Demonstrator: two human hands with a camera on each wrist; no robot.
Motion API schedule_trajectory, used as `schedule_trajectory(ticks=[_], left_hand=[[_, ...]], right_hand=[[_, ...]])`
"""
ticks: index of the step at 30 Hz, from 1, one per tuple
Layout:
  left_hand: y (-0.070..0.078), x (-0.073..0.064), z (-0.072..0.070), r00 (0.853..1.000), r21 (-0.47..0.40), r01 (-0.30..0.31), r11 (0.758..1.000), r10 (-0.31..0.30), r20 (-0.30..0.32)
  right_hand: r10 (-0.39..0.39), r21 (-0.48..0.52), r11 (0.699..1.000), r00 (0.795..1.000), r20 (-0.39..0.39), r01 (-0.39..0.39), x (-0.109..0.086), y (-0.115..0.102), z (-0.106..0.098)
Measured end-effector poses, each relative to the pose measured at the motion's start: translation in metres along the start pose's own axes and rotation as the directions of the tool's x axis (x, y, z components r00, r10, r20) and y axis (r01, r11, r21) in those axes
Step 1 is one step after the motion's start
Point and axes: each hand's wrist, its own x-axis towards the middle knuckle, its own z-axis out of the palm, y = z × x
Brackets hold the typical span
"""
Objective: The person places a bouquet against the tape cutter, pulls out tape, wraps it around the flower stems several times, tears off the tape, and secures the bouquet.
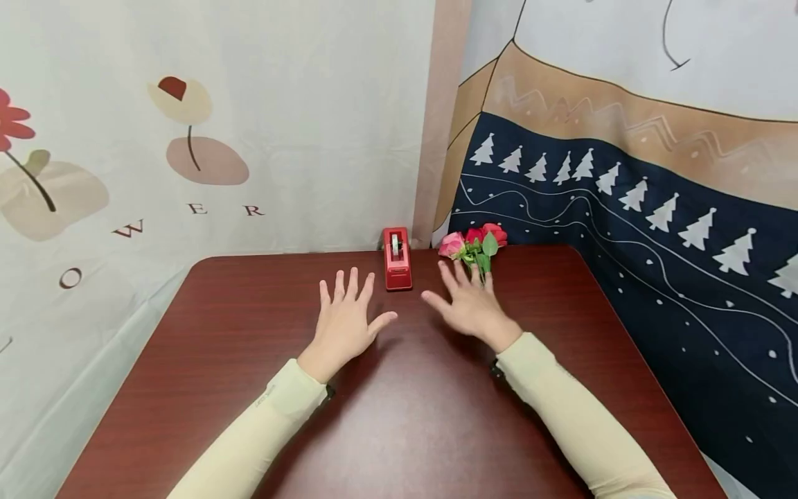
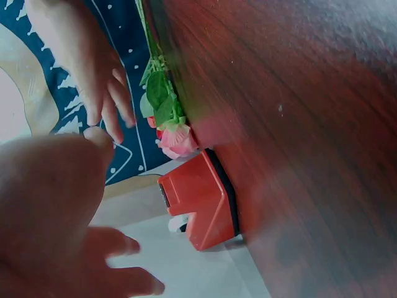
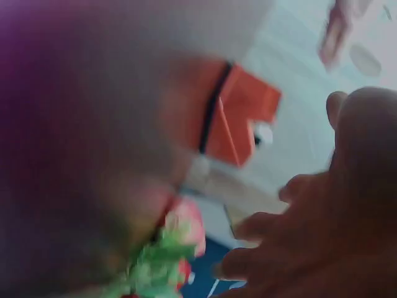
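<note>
My left hand (image 1: 345, 324) is held over the table with its fingers spread, holding nothing. Just beyond its fingertips, to the right, a red tape dispenser (image 1: 397, 270) stands at the table's far edge; its side shows in the left wrist view (image 2: 201, 202). My right hand (image 1: 472, 306), fingers also spread, holds nothing. In the head view its fingers overlap the stems of a small bunch of roses (image 1: 452, 244), pink and red with green leaves, lying at the far edge. The left wrist view shows the right hand (image 2: 87, 62) apart from these roses (image 2: 178, 141).
Under both hands is a dark red-brown wooden table (image 1: 399, 430) with rounded far corners. Behind it hangs a pale curtain (image 1: 324, 138) with flower prints and letters. A navy cloth (image 1: 623, 277) with white trees hangs along the right side.
</note>
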Motion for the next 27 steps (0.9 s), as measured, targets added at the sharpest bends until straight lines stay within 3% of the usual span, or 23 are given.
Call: schedule_trajectory(ticks=[5, 7, 11, 14, 16, 20, 27], left_hand=[[-0.006, 0.004, -0.007, 0.984, -0.025, -0.052, 0.998, 0.047, -0.170], [-0.008, 0.005, -0.008, 0.976, -0.044, -0.068, 0.997, 0.057, -0.211], [-0.011, 0.004, -0.009, 0.971, -0.061, -0.073, 0.995, 0.057, -0.232], [-0.012, 0.004, -0.008, 0.974, -0.072, -0.067, 0.995, 0.049, -0.219], [-0.012, 0.004, -0.007, 0.977, -0.078, -0.070, 0.994, 0.052, -0.209], [-0.010, 0.005, -0.004, 0.977, -0.065, -0.103, 0.993, 0.089, -0.194], [-0.007, 0.004, -0.001, 0.975, -0.063, -0.141, 0.988, 0.127, -0.184]], right_hand=[[0.011, 0.010, 1.000, 0.987, -0.158, -0.009, 0.017, 0.039, -0.038], [0.037, -0.005, 0.999, 0.987, -0.159, -0.038, 0.022, 0.054, -0.050], [0.127, -0.050, 0.991, 0.992, 0.025, -0.126, 0.030, 0.076, -0.063], [0.172, -0.055, 0.985, 0.965, 0.198, -0.164, 0.034, 0.084, -0.065], [0.181, -0.035, 0.983, 0.947, 0.265, -0.178, 0.036, 0.084, -0.063], [0.213, -0.001, 0.975, 0.927, 0.309, -0.223, 0.039, 0.081, -0.057], [0.247, -0.012, 0.967, 0.918, 0.312, -0.256, 0.046, 0.076, -0.048]])
